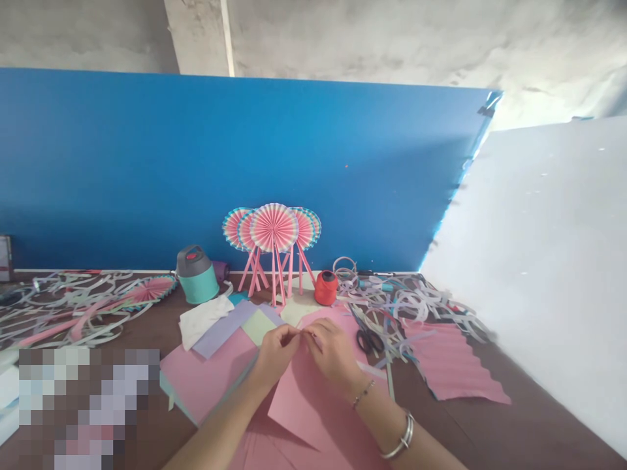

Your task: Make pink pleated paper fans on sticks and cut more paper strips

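My left hand and my right hand meet at the middle of the table, thumbs and fingertips pinched together. A bit of pink shows between the fingertips. It looks like the far edge of a pink sheet of paper, though the fingers hide most of it. The sheet slants toward me under my hands, its near left corner casting a shadow on more pink paper below. Black-handled scissors lie just right of my right hand. Left of my left hand are pink paper and a lilac sheet.
Pleated paper fans stand on pink stick legs at the back, between a teal container and a red container. Loose paper strips pile at both sides. A pleated pink sheet lies right. A blue panel rises behind.
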`<state>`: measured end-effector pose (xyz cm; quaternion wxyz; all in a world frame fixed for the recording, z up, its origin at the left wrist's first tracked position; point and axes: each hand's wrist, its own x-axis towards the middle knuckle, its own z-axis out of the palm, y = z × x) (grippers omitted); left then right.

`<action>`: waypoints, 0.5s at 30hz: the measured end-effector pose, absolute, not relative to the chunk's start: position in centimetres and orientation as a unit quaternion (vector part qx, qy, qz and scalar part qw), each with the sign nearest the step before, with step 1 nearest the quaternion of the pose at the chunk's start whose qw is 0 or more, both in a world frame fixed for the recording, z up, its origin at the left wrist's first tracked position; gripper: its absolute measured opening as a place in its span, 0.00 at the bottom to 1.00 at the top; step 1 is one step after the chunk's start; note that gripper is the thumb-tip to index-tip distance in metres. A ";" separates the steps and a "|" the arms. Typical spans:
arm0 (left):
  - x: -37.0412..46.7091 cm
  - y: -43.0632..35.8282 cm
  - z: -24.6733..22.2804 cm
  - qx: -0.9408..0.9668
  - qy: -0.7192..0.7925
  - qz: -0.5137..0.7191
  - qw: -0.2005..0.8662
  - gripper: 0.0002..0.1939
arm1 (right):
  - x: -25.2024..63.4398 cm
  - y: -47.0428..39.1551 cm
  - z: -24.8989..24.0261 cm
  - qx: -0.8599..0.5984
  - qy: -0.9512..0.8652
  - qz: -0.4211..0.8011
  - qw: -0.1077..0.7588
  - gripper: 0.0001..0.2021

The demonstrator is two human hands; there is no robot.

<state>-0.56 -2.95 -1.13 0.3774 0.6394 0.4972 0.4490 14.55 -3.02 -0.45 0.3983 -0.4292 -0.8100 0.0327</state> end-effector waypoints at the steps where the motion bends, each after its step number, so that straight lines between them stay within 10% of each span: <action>1: -0.5 -3.0 -1.1 0.640 0.499 0.449 0.374 0.10 | 14.5 -3.1 -0.4 -0.431 -0.810 0.031 0.396 0.10; 15: -0.5 -2.9 -1.2 0.645 0.493 0.452 0.369 0.10 | 14.4 -3.1 -0.4 -0.433 -0.796 0.062 0.417 0.09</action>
